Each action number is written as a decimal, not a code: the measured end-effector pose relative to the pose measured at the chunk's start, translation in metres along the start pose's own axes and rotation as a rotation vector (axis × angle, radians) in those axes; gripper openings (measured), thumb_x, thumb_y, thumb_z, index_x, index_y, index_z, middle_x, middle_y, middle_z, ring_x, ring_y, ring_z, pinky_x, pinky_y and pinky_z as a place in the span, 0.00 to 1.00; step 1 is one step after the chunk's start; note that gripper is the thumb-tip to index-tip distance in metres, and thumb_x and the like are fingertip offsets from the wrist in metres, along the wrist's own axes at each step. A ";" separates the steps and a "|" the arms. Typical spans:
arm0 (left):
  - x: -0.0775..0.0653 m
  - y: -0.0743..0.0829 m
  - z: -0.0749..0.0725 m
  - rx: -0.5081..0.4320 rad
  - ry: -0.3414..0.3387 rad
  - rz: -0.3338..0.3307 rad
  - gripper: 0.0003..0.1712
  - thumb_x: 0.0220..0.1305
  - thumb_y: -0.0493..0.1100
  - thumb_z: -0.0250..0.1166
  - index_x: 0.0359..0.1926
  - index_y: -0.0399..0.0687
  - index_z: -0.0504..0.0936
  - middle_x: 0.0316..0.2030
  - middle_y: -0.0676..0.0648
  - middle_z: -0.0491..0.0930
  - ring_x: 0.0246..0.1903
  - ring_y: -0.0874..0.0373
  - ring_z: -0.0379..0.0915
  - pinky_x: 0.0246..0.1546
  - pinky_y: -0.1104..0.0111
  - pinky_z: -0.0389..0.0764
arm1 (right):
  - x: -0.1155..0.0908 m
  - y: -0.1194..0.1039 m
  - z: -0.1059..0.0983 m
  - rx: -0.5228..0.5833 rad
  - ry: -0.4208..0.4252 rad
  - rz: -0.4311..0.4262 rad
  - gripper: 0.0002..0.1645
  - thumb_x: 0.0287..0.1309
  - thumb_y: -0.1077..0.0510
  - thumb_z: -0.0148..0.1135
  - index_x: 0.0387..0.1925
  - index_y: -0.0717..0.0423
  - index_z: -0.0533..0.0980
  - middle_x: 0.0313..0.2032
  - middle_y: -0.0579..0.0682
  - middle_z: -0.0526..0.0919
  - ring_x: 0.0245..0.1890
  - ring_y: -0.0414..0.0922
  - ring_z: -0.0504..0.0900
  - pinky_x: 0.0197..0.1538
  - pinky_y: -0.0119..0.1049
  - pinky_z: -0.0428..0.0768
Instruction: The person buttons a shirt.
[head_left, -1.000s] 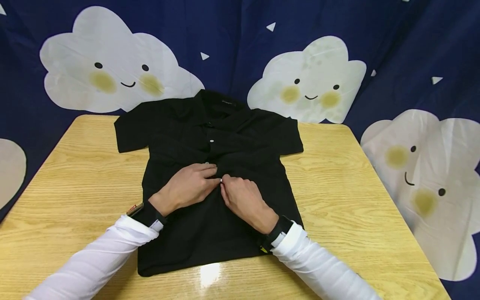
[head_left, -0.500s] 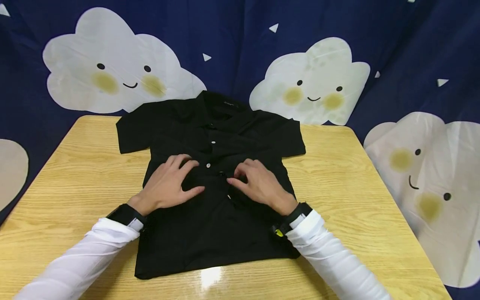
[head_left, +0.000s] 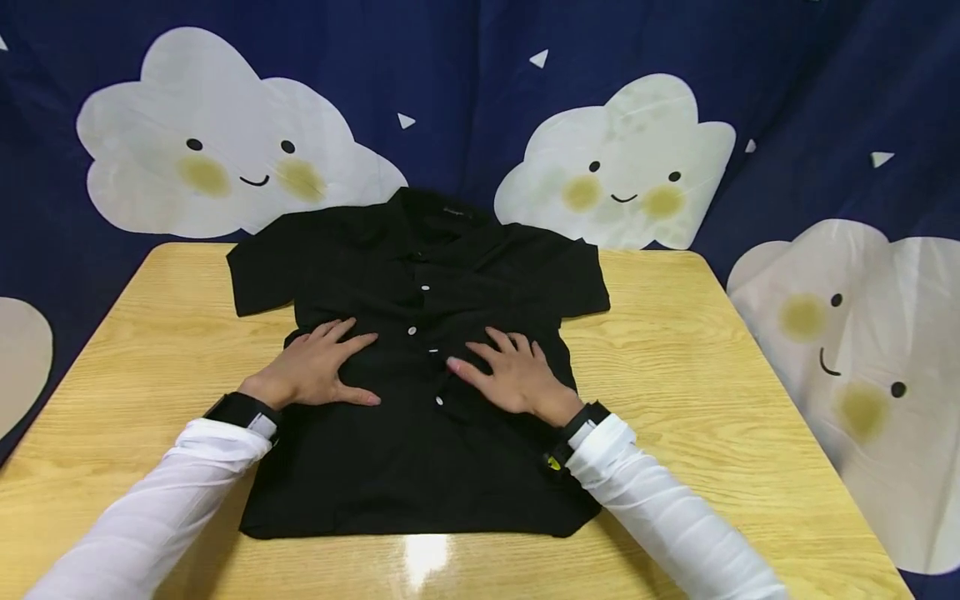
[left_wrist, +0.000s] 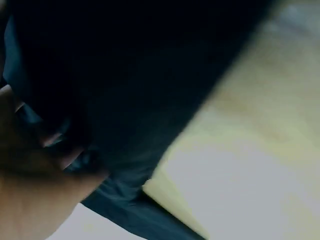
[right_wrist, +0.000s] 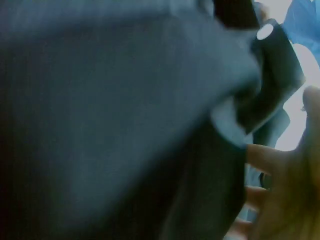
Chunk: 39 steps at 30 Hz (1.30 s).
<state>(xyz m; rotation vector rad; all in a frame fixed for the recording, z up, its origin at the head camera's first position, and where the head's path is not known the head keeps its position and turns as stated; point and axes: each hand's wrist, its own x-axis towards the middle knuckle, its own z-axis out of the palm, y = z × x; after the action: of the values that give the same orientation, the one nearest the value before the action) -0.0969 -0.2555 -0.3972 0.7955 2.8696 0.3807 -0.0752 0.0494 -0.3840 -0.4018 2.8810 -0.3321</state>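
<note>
A black short-sleeved button-front shirt (head_left: 420, 400) lies face up and spread flat in the middle of the wooden bench (head_left: 712, 392), collar toward twelve o'clock and hem toward six. The left hand (head_left: 318, 375) rests palm down at about nine o'clock of the placket, the right hand (head_left: 513, 375) at about three o'clock; the fingers (head_left: 352, 333) of both are straight and spread, pressing the cloth and gripping nothing. The fabric looks thin, light and limp, likely to wrinkle and slide on the glossy bench, so I judge it best taken by pinching a seam, a shoulder or the hem rather than the middle. A small neck label (head_left: 453, 211) sits inside the collar, but its writing is probably too small to read; both wrist views are blurred.
</note>
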 end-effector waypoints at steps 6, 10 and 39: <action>0.028 0.016 -0.006 0.030 0.189 0.011 0.44 0.60 0.73 0.52 0.69 0.51 0.66 0.66 0.39 0.62 0.65 0.41 0.54 0.59 0.42 0.58 | 0.013 0.023 0.001 -0.085 0.095 -0.032 0.42 0.63 0.30 0.48 0.72 0.43 0.56 0.71 0.57 0.49 0.68 0.62 0.49 0.65 0.61 0.50; 0.042 0.011 0.000 0.102 -0.022 -0.043 0.48 0.60 0.76 0.47 0.74 0.57 0.55 0.72 0.38 0.50 0.69 0.39 0.43 0.62 0.40 0.49 | 0.018 0.032 0.003 -0.105 -0.132 0.011 0.47 0.61 0.26 0.44 0.75 0.36 0.44 0.74 0.53 0.38 0.71 0.62 0.38 0.64 0.65 0.42; 0.180 -0.021 -0.036 -0.155 0.315 -0.143 0.12 0.63 0.42 0.63 0.47 0.47 0.77 0.36 0.40 0.82 0.34 0.41 0.78 0.33 0.48 0.76 | 0.171 0.033 -0.070 0.125 0.275 0.029 0.12 0.64 0.51 0.59 0.45 0.51 0.73 0.32 0.50 0.80 0.31 0.48 0.80 0.36 0.45 0.75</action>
<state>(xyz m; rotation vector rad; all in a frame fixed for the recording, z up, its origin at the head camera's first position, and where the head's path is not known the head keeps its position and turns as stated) -0.2674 -0.1860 -0.3799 0.5411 3.1075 0.7598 -0.2612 0.0439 -0.3563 -0.3134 3.1050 -0.6019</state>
